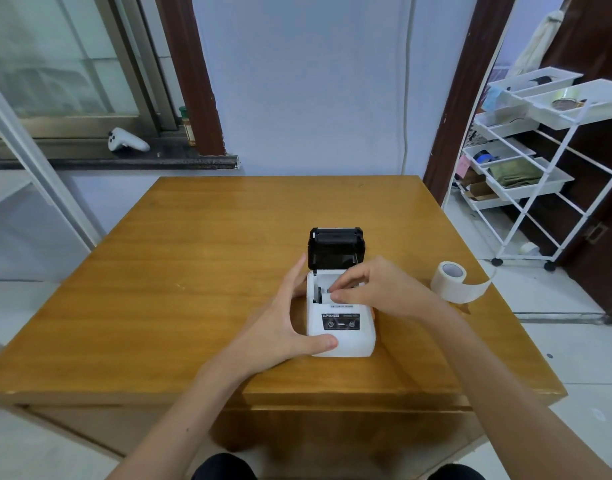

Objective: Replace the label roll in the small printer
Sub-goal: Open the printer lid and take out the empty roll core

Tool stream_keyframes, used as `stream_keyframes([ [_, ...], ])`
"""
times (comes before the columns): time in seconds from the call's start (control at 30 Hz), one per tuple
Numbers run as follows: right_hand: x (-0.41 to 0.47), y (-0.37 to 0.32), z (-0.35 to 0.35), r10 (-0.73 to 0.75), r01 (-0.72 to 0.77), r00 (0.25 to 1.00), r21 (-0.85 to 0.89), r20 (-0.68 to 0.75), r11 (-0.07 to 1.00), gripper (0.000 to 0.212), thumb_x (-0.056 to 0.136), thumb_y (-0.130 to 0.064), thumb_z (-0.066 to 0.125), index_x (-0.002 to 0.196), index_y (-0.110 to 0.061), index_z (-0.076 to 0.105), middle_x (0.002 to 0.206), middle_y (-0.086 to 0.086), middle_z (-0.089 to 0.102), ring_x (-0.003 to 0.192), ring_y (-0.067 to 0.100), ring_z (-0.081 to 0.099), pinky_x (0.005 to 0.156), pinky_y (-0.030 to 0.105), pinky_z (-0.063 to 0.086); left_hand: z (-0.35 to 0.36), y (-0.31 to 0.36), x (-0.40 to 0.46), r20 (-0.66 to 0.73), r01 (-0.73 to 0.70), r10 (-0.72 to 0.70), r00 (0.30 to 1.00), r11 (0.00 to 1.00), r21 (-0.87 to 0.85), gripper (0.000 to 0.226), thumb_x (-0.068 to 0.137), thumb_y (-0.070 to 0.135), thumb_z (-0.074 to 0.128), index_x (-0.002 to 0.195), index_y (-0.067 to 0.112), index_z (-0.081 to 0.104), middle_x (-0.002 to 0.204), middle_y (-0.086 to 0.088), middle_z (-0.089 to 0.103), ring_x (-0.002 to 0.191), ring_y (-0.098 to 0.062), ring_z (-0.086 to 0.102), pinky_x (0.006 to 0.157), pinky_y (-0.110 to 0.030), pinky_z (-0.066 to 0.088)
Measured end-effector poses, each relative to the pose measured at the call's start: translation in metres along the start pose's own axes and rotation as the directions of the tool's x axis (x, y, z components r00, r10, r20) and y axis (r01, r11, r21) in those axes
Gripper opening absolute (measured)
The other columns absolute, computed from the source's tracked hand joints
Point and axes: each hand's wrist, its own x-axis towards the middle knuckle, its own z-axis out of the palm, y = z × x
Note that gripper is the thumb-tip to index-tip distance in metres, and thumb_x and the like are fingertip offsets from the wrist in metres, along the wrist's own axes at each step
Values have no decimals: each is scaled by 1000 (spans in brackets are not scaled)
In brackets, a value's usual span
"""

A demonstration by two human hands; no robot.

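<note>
A varnished wooden table (200, 258), its golden grain smooth and faintly glossy, carries a small printer (341, 332) of matt white plastic with a raised lid (335, 247) of darker, black plastic. Beside it lies a roll (450, 277) of plain white paper, matt, its loose end curling over the wood.

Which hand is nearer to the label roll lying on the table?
The right hand: it reaches into the open printer, beside the label roll. The left hand holds the printer's far side.
</note>
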Motion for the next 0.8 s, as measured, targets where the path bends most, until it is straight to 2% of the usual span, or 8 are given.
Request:
stream_keyframes([
  [0.1, 2, -6, -4, 12, -9, 997, -46, 80, 999, 18, 82, -22, 75, 98, -13, 77, 94, 2, 77, 90, 19, 71, 85, 43, 57, 0, 0, 0, -4, -5, 5, 1000, 1000, 4, 123, 66, 49, 87, 139, 70, -9, 135, 56, 31, 131, 27, 29, 98, -7, 26],
  [0.2, 4, -9, -5, 31, -24, 993, -58, 117, 998, 19, 82, -19, 74, 99, -11, 76, 96, 6, 76, 92, 26, 71, 84, 49, 57, 0, 1, 1, -4, -12, 12, 1000, 1000, 2, 121, 66, 49, 87, 137, 72, -9, 143, 48, 31, 133, 25, 29, 98, -7, 27],
  [0.27, 5, -10, -5, 39, -31, 991, -61, 128, 998, 18, 83, -17, 73, 99, -10, 76, 96, 8, 76, 92, 29, 71, 82, 53, 56, 0, 1, 1, -4, -18, 18, 1000, 1000, 2, 120, 67, 48, 87, 135, 72, -9, 143, 49, 30, 131, 27, 28, 96, -5, 27],
  [0.43, 3, -11, -1, 25, -26, 996, 3, 83, 1000, 14, 84, -15, 71, 93, -6, 76, 91, 14, 76, 88, 37, 70, 78, 60, 55, 0, 0, 0, -4, -18, 18, 1000, 1000, 9, 119, 70, 45, 87, 132, 75, -9, 130, 61, 27, 125, 33, 27, 92, 0, 26],
  [0.67, -3, -6, 0, 15, -16, 1000, 186, 6, 983, 15, 85, -17, 71, 93, -6, 76, 94, 19, 75, 93, 46, 67, 81, 67, 50, 0, 2, 0, -4, -22, 22, 1000, 1000, -18, 114, 67, 47, 86, 126, 84, -5, 137, 54, 32, 132, 25, 30, 98, -5, 26],
  [0.8, -5, -3, 3, 2, 1, 1000, 251, -12, 968, 14, 85, -18, 71, 93, -7, 76, 95, 22, 74, 94, 52, 64, 80, 71, 47, 0, 1, 0, 0, -22, 22, 1000, 1000, -16, 114, 66, 51, 85, 130, 81, -5, 140, 50, 31, 133, 23, 30, 101, -9, 26],
])
